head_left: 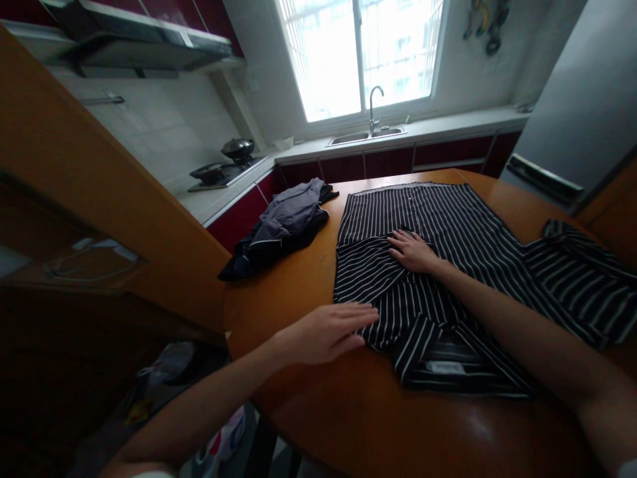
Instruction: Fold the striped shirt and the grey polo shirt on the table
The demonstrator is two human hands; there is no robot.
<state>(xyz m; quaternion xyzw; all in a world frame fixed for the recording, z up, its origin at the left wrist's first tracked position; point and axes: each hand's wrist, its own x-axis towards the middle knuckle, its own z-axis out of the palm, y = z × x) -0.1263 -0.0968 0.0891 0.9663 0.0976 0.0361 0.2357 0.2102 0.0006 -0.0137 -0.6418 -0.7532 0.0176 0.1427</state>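
Observation:
A black shirt with white stripes (448, 219) lies spread on the wooden table (298, 398), its collar toward me. The sleeve on the left is folded inward across the body, while the other sleeve (577, 272) stretches out to the right. My right hand (412, 252) rests on the folded sleeve near the middle of the shirt, fingers spread and flat. At the shirt's left edge, by the shoulder, is my left hand (331, 333), its fingers straight and holding nothing. Whether its fingertips touch the cloth I cannot tell.
A pile of grey and black clothes (286, 222) lies at the table's left edge. Beyond the table are a sink (348, 139) under the window and a stove (233, 174) with pans. A fridge (572, 99) stands at right, a wooden partition (124, 192) at left.

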